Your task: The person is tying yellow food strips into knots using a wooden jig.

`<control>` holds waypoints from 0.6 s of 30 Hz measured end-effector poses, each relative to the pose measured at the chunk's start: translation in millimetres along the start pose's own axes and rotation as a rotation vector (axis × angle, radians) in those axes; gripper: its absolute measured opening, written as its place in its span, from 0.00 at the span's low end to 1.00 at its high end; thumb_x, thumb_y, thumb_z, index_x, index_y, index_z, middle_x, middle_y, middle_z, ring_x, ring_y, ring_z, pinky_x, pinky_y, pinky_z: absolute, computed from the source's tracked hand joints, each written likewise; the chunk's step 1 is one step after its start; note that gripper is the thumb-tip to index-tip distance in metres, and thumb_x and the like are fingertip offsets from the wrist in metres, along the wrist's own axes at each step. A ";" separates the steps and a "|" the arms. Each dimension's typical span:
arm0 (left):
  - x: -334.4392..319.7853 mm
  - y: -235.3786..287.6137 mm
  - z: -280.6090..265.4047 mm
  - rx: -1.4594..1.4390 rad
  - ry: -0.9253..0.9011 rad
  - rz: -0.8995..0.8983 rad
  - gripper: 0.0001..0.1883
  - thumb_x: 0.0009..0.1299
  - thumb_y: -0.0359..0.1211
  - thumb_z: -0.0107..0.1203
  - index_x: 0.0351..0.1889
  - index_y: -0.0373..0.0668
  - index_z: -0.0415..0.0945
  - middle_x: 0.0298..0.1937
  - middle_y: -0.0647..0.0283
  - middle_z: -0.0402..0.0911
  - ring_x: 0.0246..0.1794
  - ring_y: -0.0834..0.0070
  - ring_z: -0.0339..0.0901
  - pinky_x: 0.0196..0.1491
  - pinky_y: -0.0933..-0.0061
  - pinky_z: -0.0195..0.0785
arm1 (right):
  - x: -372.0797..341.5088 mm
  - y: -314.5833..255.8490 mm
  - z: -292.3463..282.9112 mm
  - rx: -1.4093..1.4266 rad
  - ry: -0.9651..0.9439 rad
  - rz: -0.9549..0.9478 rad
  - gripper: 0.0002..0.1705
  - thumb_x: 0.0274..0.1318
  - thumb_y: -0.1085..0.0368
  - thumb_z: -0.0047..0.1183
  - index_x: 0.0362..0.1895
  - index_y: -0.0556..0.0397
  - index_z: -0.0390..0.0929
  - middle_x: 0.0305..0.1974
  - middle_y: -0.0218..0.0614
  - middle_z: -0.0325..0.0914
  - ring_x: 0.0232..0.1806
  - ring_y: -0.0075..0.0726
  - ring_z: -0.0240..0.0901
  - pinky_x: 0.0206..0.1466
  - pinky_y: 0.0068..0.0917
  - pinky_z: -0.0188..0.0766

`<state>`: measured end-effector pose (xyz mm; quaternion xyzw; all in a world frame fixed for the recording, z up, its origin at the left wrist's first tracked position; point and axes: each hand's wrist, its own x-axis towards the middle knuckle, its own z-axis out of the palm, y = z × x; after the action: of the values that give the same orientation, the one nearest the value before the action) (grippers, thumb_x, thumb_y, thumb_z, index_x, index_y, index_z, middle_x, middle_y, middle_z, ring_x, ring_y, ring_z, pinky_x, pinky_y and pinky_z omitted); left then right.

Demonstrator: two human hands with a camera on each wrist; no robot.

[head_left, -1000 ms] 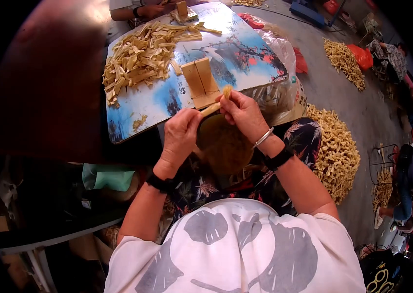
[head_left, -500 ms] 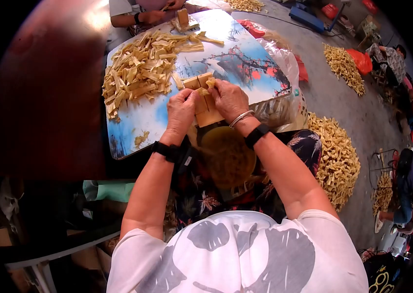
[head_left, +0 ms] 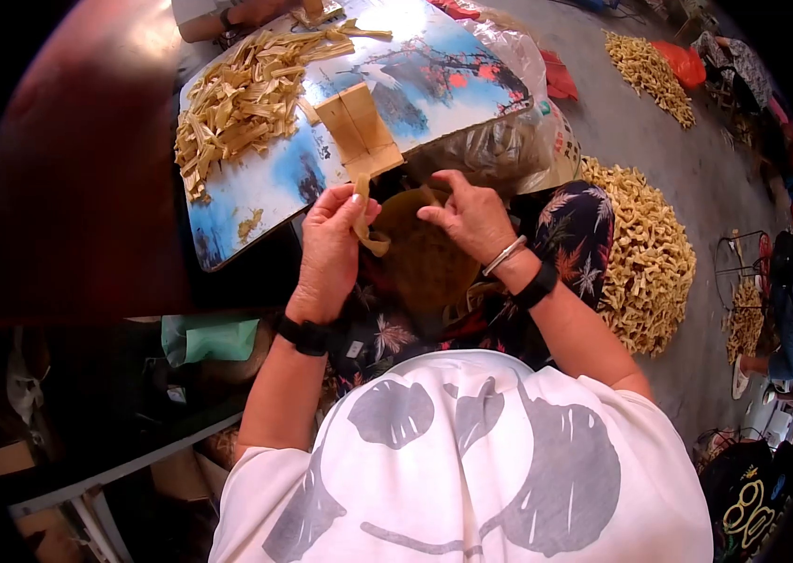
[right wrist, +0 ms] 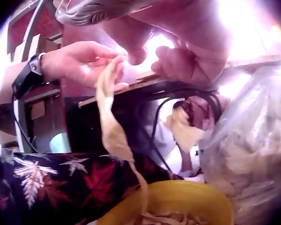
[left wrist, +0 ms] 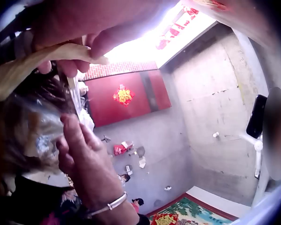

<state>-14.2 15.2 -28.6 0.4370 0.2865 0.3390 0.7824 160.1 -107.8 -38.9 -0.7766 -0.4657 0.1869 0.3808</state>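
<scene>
My left hand pinches the end of a pale, flat strip between thumb and fingers. In the right wrist view the strip hangs down, twisted, with its lower end over a yellow bowl that holds more pale strips. My right hand is off to the right of the strip, thumb and forefinger spread apart with nothing seen between them. A wooden block stand with an upright slotted board sits at the near edge of the painted table.
A heap of dry strips covers the table's left part. Plastic bags stand at its right side. On the floor at the right are a large pile of knotted pieces and a smaller pile. Another person's arm shows at the table's far side.
Both hands have come back from the wooden stand toward me and moved apart. The right hand's fingers have opened, while the left now holds a hanging strip. The view has shifted.
</scene>
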 end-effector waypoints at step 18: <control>-61.5 -40.8 18.0 -0.192 -0.001 -0.571 0.16 0.75 0.43 0.53 0.48 0.40 0.77 0.45 0.61 0.81 0.45 0.72 0.78 0.54 0.64 0.72 | -61.7 -12.0 24.5 0.567 -0.060 -0.043 0.11 0.58 0.67 0.54 0.44 0.57 0.77 0.33 0.48 0.80 0.35 0.53 0.79 0.39 0.35 0.75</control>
<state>-26.7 -57.5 -47.0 0.2628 0.3641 0.1306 0.8839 106.7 -147.6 -49.4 -0.6231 -0.4223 0.3244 0.5729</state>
